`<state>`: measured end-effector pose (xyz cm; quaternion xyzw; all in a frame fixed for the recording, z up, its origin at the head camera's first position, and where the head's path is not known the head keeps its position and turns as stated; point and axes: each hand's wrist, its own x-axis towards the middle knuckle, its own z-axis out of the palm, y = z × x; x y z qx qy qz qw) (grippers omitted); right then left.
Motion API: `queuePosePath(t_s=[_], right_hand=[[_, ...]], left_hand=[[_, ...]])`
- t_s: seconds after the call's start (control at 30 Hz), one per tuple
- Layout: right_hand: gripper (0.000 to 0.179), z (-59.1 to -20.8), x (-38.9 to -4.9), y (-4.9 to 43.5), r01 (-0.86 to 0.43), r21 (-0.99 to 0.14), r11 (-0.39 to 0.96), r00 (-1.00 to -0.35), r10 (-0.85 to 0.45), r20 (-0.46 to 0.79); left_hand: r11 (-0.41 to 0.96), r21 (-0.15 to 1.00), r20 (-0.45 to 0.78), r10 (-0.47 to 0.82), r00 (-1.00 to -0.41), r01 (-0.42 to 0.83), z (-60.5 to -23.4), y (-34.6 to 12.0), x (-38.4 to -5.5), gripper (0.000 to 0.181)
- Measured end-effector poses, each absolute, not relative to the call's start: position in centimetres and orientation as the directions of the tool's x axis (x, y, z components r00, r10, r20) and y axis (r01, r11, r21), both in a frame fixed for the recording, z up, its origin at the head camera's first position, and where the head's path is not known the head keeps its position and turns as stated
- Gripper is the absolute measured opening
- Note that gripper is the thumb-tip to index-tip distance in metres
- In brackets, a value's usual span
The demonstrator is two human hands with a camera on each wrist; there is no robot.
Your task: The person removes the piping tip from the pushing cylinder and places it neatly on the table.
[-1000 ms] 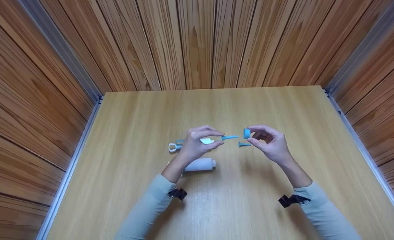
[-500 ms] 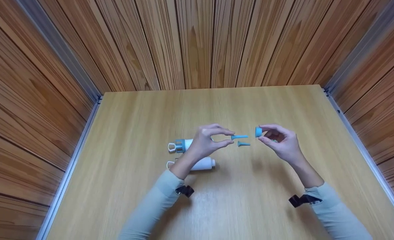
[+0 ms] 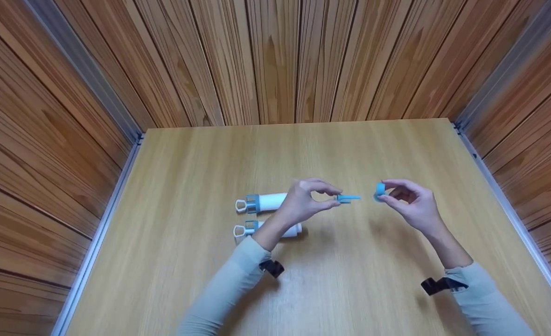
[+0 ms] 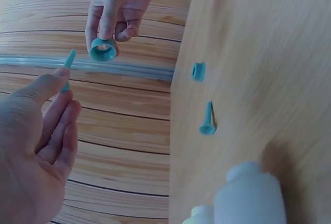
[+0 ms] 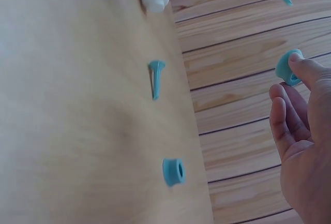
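Note:
My left hand (image 3: 305,200) pinches a slim teal tapered nozzle (image 4: 70,59) between thumb and fingertips, its thin end pointing toward the right hand. My right hand (image 3: 415,205) holds a teal threaded ring cap (image 4: 103,51) at its edge, the opening showing in the left wrist view. A gap separates the two held pieces, both raised above the table. Below them on the table lie a second teal nozzle (image 5: 156,79) with a flared base and a second teal ring cap (image 5: 174,171). In the head view the hands and held pieces partly cover these two.
Two white bottles lie on their sides at the left, a rear one (image 3: 271,202) and a front one (image 3: 294,230), with teal collars and white loop handles. My left forearm crosses over the front bottle. Wood-panelled walls surround the wooden table (image 3: 200,158).
Both hands have shifted to the right, still pinching the nozzle and the ring cap, and have lowered slightly since half a second ago. More of the bottles shows behind the left arm.

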<state>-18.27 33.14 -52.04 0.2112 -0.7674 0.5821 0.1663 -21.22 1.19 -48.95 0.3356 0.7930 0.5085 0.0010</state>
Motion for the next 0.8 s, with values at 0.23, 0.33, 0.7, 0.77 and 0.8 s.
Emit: queuePosePath(t_s=[0.23,0.33,0.7,0.77,0.8], right_hand=[[0.038,-52.8,-18.1,34.3,-0.462,-0.827,0.321,-0.885,-0.104,0.454],[0.037,-53.1,-18.1,34.8,-0.434,-0.83,0.351,-0.899,-0.101,0.427],[0.036,-54.3,-17.8,36.6,-0.346,-0.832,0.433,-0.937,-0.11,0.332],[0.035,-54.5,-17.8,36.7,-0.325,-0.834,0.446,-0.945,-0.114,0.307],[0.035,-54.6,-17.8,36.8,-0.314,-0.834,0.454,-0.949,-0.116,0.294]], left_hand=[[0.261,0.862,0.244,0.536,-0.808,0.434,-50.3,2.6,-21.0,0.026],[0.276,0.875,0.207,0.529,-0.823,0.398,-50.8,2.9,-20.9,0.025],[0.303,0.928,0.06,0.45,-0.891,0.215,-53.0,4.2,-20.2,0.024],[0.317,0.926,0.049,0.437,-0.898,0.205,-53.5,4.5,-20.1,0.023],[0.324,0.925,0.042,0.434,-0.9,0.2,-53.7,4.6,-20.0,0.023]])
